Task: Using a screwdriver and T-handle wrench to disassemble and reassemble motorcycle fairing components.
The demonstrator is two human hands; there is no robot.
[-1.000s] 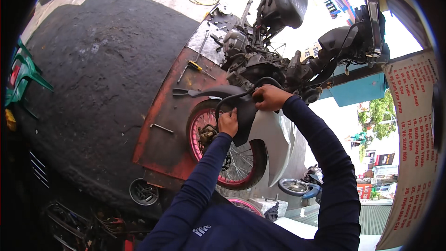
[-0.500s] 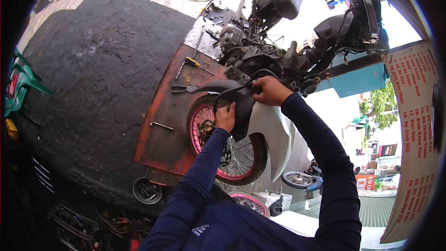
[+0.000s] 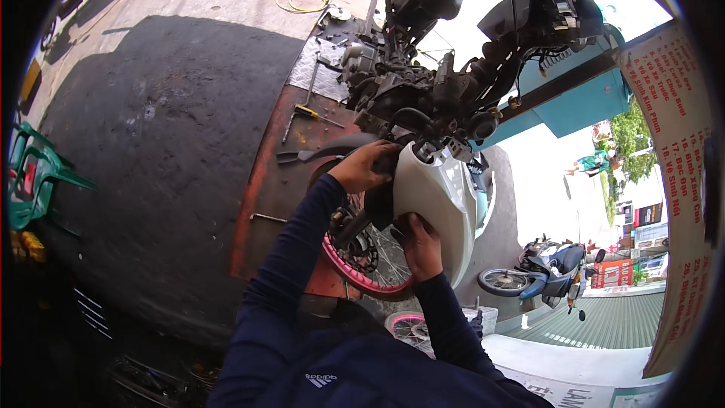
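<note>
A partly stripped motorcycle stands before me, its front wheel with a pink rim (image 3: 370, 282) below my hands. My left hand (image 3: 364, 168) is closed at the top of a black plastic panel (image 3: 382, 200), its fingertips lost in shadow. This dark piece lies along the inner side of a white fairing (image 3: 430, 189). Lower down, my right hand (image 3: 423, 248) grips the fairing, thumb up along its inner edge; the other fingers are partly hidden. Just beyond the fairing's upper end are the bare frame and a black hose (image 3: 411, 117).
Under the motorcycle is a red metal platform (image 3: 260, 181) with a yellow-handled screwdriver (image 3: 306, 112) and other tools. A green plastic chair (image 3: 38, 177) stands at the left. Another motorcycle (image 3: 555, 268) is parked at the right. A yellow hose (image 3: 291, 0) coils on the ground far off.
My right hand has left the fairing's upper end and moved down its inner edge. My left hand has gone up to the black panel's top. The fairing stands more upright, and the view has shifted.
</note>
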